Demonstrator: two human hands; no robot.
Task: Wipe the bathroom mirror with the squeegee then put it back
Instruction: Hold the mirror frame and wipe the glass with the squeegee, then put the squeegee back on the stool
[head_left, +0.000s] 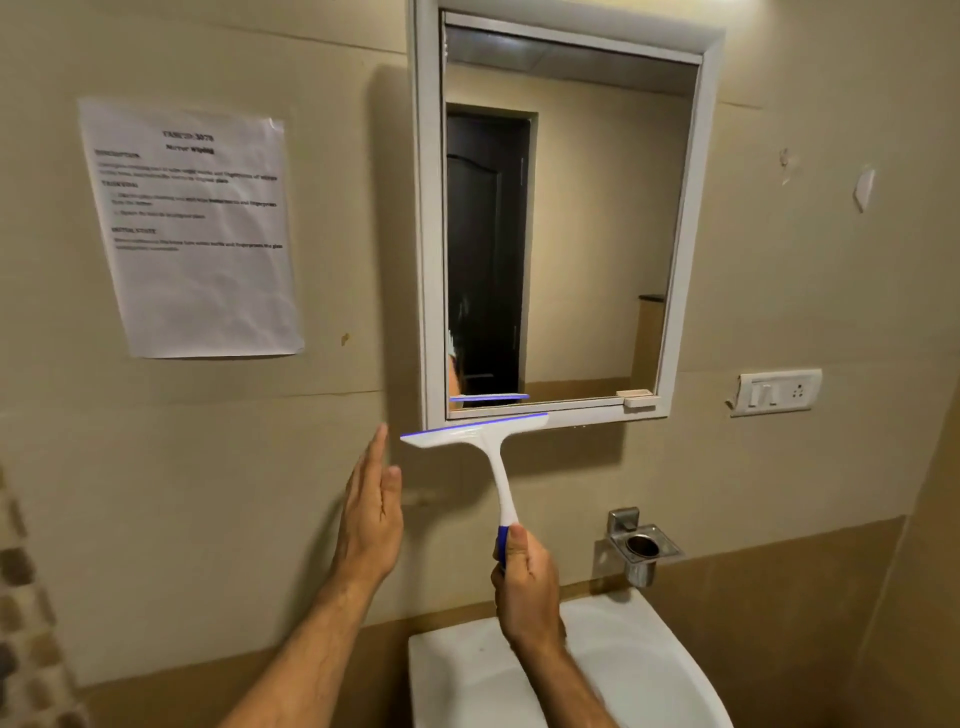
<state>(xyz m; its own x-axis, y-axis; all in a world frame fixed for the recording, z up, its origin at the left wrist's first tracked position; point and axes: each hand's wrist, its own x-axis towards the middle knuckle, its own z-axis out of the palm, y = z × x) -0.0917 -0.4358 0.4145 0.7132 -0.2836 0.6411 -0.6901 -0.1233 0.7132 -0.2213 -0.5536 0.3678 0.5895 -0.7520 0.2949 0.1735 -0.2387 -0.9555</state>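
Observation:
A white-framed mirror (587, 223) hangs on the beige wall above the sink. My right hand (527, 587) grips the blue end of the handle of a white squeegee (485, 441), held upright. Its blue-edged blade lies across the mirror frame's bottom left corner, just below the glass, and is reflected in the glass. My left hand (371, 519) is raised flat with fingers straight, to the left of the squeegee and apart from it, holding nothing.
A white sink (649, 670) sits below my hands. A metal cup holder (641, 545) is fixed to the wall at the right, with a switch and socket plate (776, 392) above it. A printed paper sheet (192, 228) is taped left of the mirror.

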